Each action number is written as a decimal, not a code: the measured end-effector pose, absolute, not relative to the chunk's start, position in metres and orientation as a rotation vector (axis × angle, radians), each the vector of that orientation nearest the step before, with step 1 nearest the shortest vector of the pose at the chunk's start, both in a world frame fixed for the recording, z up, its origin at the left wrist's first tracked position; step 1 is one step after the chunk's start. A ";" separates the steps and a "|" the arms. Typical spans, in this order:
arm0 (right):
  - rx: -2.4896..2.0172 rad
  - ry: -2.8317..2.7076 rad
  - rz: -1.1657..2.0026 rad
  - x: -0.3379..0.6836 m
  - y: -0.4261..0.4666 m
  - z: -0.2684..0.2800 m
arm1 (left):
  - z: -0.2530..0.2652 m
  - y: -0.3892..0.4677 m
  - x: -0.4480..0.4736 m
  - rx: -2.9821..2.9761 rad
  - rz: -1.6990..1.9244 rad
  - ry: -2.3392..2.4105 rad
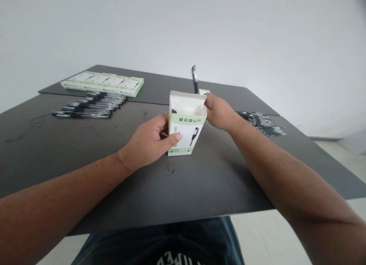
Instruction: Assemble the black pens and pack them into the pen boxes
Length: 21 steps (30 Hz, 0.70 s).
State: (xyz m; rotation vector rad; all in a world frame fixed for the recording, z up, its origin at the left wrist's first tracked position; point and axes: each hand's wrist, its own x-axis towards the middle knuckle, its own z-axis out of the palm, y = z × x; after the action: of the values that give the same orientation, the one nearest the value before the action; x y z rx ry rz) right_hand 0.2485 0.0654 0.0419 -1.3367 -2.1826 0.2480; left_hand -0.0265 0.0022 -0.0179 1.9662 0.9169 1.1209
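Note:
My left hand [156,137] is closed around the lower left side of a white and green pen box [185,133], thumb across its front. The box stands upright and tilts slightly, with its top open and the flap raised at the back. Inside its left corner shows a small dark end, seemingly of a pen [174,111]. My right hand [219,109] is at the box's upper right edge, its fingertips partly hidden. From those fingers a black and clear pen [195,79] rises above the flap, slightly blurred.
Several closed pen boxes [105,82] lie in a row at the back left. In front of them is a spread of pens [90,106]. More pens [261,124] lie to the right, beyond my right forearm. Another box [204,91] partly shows behind my right hand on the dark table [137,196].

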 end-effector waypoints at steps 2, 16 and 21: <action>-1.288 -2.000 0.303 0.253 0.062 0.056 | -0.016 0.001 -0.027 1.980 1.119 0.936; -0.720 -1.962 0.263 0.217 -0.015 0.104 | -0.008 -0.004 -0.027 2.041 1.058 1.023; -0.843 -2.023 0.162 0.214 -0.012 0.096 | -0.006 -0.006 -0.026 2.043 1.051 1.014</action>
State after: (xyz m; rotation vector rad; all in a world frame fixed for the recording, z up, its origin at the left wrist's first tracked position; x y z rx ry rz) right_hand 0.2140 -0.0123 0.0956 -0.8433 -2.0229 0.1621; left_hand -0.0259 -0.0061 -0.0062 2.0426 1.0143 1.0511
